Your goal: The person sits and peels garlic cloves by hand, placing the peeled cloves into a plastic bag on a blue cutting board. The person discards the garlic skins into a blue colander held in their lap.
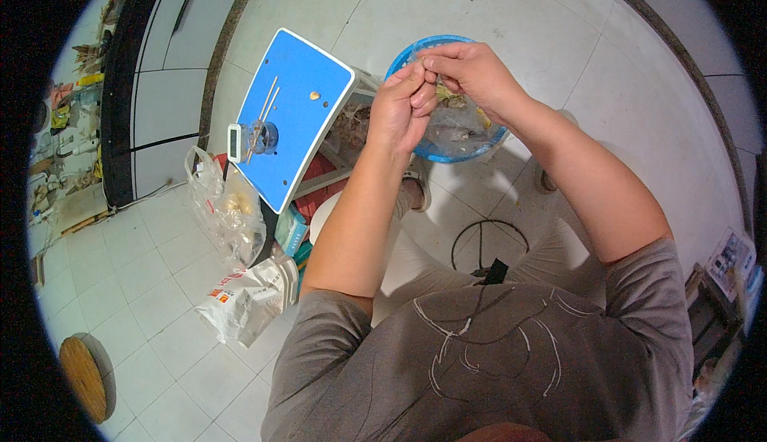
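Note:
My left hand [405, 106] and my right hand [476, 76] meet at the fingertips above a blue plastic basket [446, 159]. Thumbs and forefingers are pinched together; whatever is between them is too small or hidden to make out. A clear plastic bag [455, 133] lines the basket, with yellowish scraps [446, 96] in it. To the left stands a small table with a blue top [299, 136] and white rim. On it lie a small tan piece [315, 96], two thin wooden sticks [268, 103], a clear round container [263, 137] and a white device with a display [234, 142].
Plastic bags [236, 202] hang or lean beside the table, with a printed white bag [251, 298] below. A round wooden piece [84, 379] is on the tiled floor at lower left. Cabinets [171, 53] line the left. A black ring-shaped base [453, 244] shows between my legs.

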`<state>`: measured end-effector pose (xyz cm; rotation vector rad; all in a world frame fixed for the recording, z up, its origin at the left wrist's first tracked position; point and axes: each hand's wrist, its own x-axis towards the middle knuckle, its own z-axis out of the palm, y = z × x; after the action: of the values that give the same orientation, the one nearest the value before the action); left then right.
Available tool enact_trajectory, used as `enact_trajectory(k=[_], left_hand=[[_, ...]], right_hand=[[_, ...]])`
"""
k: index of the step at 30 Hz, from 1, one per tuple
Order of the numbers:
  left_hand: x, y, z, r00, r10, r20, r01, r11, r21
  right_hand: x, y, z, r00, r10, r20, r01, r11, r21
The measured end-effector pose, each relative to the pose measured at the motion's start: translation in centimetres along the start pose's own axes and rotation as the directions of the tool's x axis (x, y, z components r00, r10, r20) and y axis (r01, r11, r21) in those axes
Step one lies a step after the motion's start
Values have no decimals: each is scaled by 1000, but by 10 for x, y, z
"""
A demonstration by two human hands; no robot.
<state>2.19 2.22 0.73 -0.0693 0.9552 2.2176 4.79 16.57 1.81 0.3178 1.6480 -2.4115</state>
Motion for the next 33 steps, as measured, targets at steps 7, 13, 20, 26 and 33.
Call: enact_trajectory(k=[7, 13, 20, 26, 33], left_hand=[[0, 0, 1, 1000, -8, 0, 8, 1000, -1], [0, 1, 1, 1000, -6, 2, 6, 1000, -23], [3, 6, 12, 995, 73, -62, -67, 993, 93], [1, 6, 14, 987, 136, -91, -109, 961, 256], [3, -6, 15, 922, 352, -162, -177, 754, 632]], right_hand=[[2, 5, -1, 999, -43, 7, 43, 999, 10], [-2, 4, 3, 999, -42, 6, 42, 996, 75], [-1, 3, -9, 997, 67, 31, -71, 978, 194], [0, 7, -7, 996, 91, -13, -84, 958, 275], [5, 13, -16, 985, 143, 98, -170, 904, 393]])
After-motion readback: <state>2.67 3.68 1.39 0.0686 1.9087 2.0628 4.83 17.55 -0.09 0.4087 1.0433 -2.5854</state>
